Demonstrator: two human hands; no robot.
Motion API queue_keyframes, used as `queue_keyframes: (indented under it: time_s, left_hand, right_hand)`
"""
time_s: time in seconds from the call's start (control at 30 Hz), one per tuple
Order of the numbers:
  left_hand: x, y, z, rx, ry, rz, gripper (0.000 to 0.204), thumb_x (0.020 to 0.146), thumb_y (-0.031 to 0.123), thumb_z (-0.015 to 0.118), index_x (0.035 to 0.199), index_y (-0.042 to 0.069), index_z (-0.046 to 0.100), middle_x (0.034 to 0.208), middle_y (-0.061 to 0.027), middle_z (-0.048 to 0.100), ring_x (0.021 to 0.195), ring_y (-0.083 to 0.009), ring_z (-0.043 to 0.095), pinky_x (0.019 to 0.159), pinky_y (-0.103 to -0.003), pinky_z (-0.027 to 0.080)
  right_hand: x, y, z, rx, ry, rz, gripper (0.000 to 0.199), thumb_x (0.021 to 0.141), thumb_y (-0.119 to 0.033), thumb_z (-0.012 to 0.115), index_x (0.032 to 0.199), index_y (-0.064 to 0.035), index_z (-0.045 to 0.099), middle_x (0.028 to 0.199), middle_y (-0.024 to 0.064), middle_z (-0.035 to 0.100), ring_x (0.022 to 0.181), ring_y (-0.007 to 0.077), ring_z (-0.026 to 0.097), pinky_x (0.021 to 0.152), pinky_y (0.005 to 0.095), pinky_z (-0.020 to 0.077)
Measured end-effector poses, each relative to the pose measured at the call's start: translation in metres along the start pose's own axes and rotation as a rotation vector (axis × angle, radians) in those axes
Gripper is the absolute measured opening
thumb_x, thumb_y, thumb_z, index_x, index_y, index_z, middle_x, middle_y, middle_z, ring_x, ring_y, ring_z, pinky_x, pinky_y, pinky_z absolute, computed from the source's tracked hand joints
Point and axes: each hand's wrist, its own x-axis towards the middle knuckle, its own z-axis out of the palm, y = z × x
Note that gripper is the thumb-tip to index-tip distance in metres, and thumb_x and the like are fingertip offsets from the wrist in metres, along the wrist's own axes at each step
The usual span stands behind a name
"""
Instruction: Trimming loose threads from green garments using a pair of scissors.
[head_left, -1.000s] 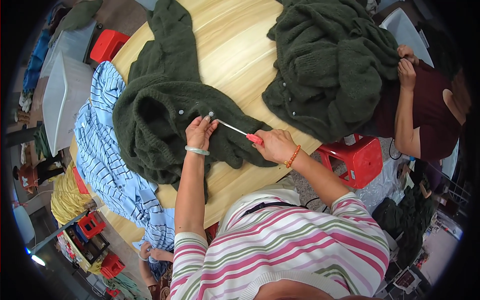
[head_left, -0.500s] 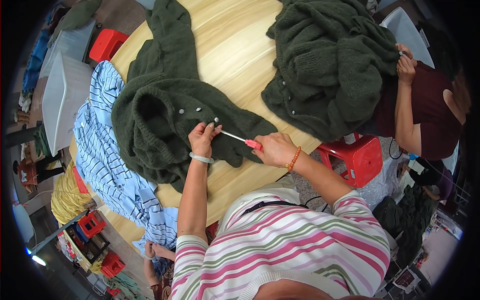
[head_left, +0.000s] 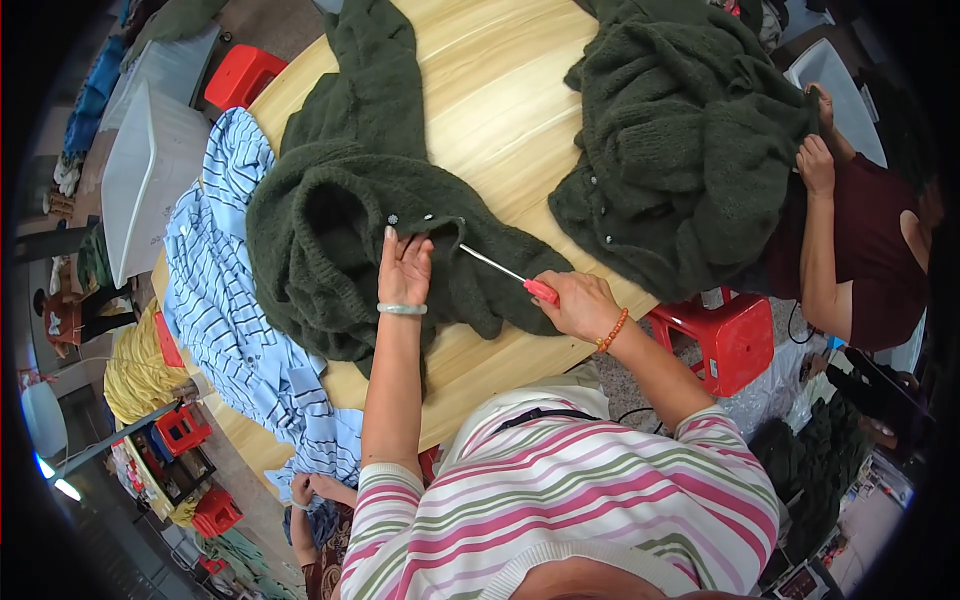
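A dark green knitted cardigan (head_left: 345,180) lies bunched on the round wooden table, with round silvery buttons (head_left: 392,219) along its front edge. My left hand (head_left: 405,272) rests at that edge just below the buttons, palm partly upward, thumb and fingers apart. In my right hand (head_left: 582,305) is a screwdriver-like tool (head_left: 507,271) with a red handle and a thin metal shaft. Its tip meets the cardigan's edge to the right of my left fingers; the knit hides the exact contact.
A blue striped shirt (head_left: 225,300) hangs over the table's left edge. Across the table (head_left: 490,110), at right, a co-worker's hands (head_left: 818,160) hold another dark green knit (head_left: 690,150). Red stools (head_left: 715,345) and a white bin (head_left: 150,185) stand around. Another person's hands (head_left: 318,488) touch the shirt's lower end.
My left fingers have let go of their pinch near a button and the tool's tip, and now spread. The button formerly at the tip no longer shows there. The whole view has shifted slightly.
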Motion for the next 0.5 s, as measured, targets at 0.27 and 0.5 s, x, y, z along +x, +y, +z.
queue_keyframes:
  time_s: [0.27,0.5]
  left_hand:
    - [0.03,-0.001,0.01,-0.119,0.293,0.397,0.018,0.089,0.001,0.051,0.105,-0.006,0.047,0.103,-0.02,0.056,0.091,-0.0365,0.063,0.073,-0.035,0.06]
    - [0.016,-0.001,0.013,-0.007,0.047,0.534,0.007,0.09,0.0,0.049,0.096,-0.004,0.048,0.099,-0.0166,0.059,0.096,-0.0345,0.061,0.086,-0.038,0.054]
  right_hand:
    - [0.007,-0.004,0.002,0.039,0.046,-0.056,0.023,0.083,-0.027,0.059,0.097,-0.0094,0.06,0.084,0.0171,0.064,0.084,0.0354,0.062,0.072,0.0461,0.047]
    - [0.025,-0.031,-0.011,-0.004,-0.041,-0.014,0.022,0.083,-0.029,0.059,0.095,-0.0107,0.061,0.082,0.0188,0.065,0.082,0.0368,0.062,0.072,0.0467,0.0465]
